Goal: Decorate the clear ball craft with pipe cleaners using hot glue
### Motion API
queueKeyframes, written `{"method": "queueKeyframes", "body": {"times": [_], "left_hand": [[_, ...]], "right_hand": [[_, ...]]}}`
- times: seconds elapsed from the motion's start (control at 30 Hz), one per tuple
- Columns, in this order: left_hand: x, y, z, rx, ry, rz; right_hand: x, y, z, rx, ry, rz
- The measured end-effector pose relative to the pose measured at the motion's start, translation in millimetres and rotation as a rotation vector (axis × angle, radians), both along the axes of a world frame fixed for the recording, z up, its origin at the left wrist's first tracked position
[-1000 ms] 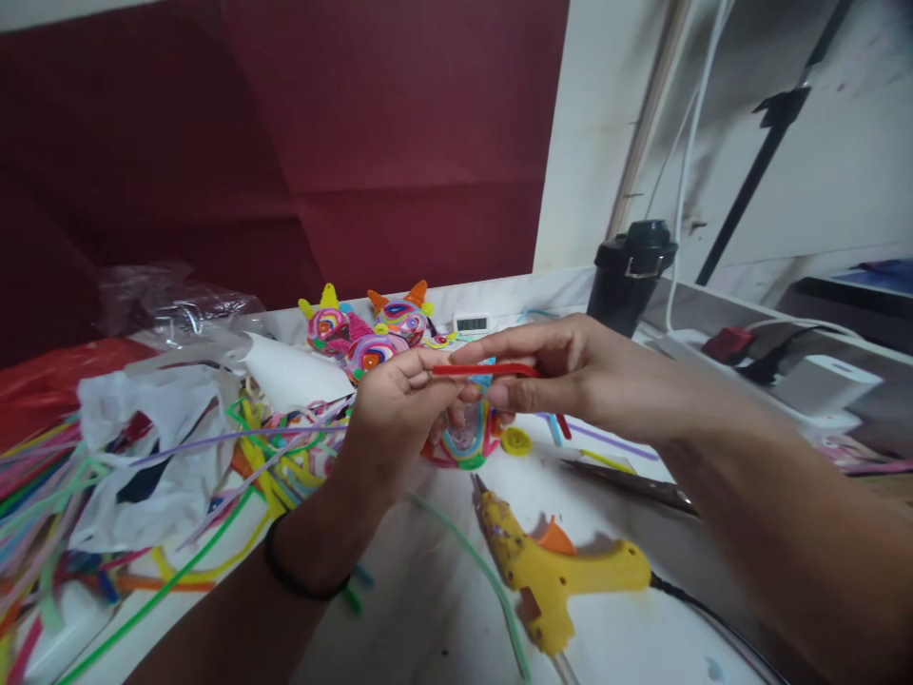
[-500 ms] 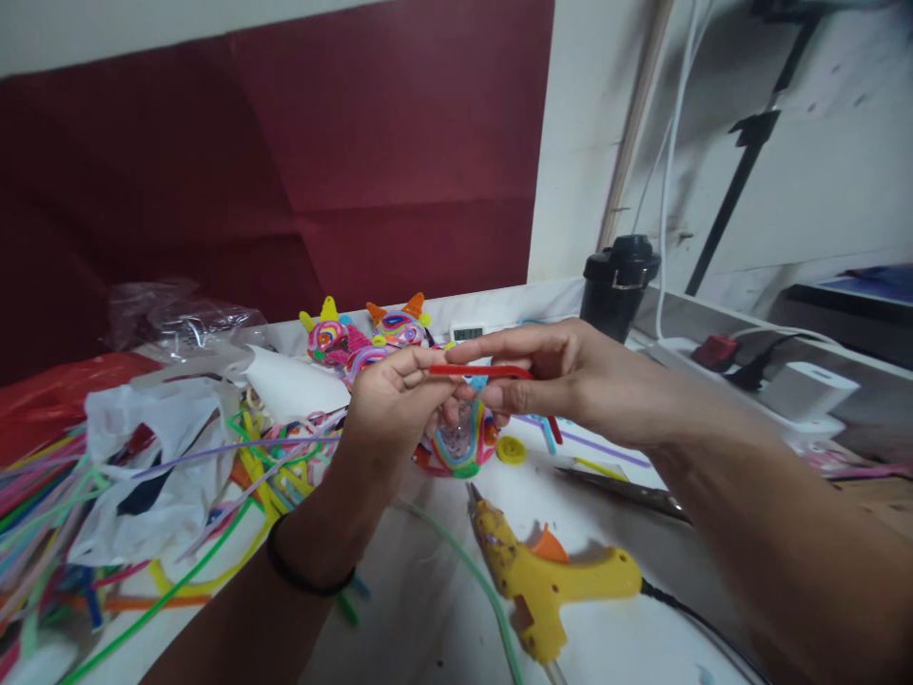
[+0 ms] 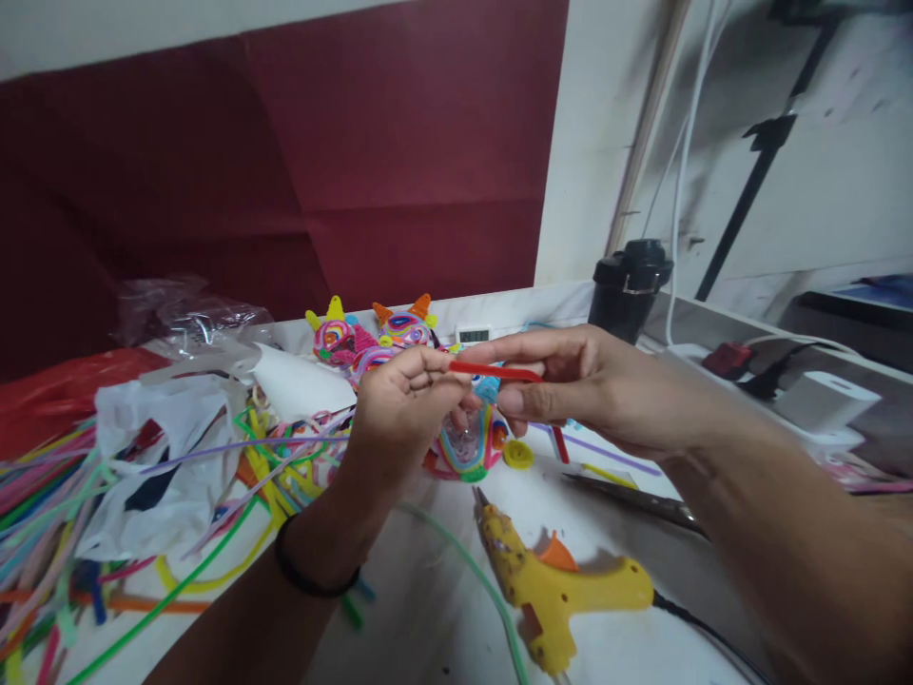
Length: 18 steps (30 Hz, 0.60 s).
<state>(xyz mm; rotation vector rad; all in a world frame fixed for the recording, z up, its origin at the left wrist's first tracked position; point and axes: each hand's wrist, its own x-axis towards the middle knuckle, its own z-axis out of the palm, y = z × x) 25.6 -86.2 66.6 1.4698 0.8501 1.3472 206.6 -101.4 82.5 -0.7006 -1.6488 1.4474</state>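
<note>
Craft desk: glue gun (image 3: 553, 590), pipe cleaners (image 3: 49, 495).

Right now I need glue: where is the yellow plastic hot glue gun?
In the head view, the yellow plastic hot glue gun lies on the white table, centre-right, below the right hand.

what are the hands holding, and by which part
A thin red plastic strip: the left hand pinches one end in its fingers, and the right hand pinches it farther along.
</note>
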Motion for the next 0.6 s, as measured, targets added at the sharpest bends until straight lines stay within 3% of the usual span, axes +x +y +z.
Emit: {"method": "queueKeyframes", "body": {"times": [0.37, 0.6], "left_hand": [[-0.8, -0.5, -1.5, 0.023, 0.082, 0.075], [-3.3, 4.7, -2.4, 0.026, 0.097, 0.063]], "right_hand": [[-2.4, -6.5, 7.5, -0.173, 0.091, 0.062], [-3.3, -1.4, 3.4, -0.161, 0.132, 0.089]]}}
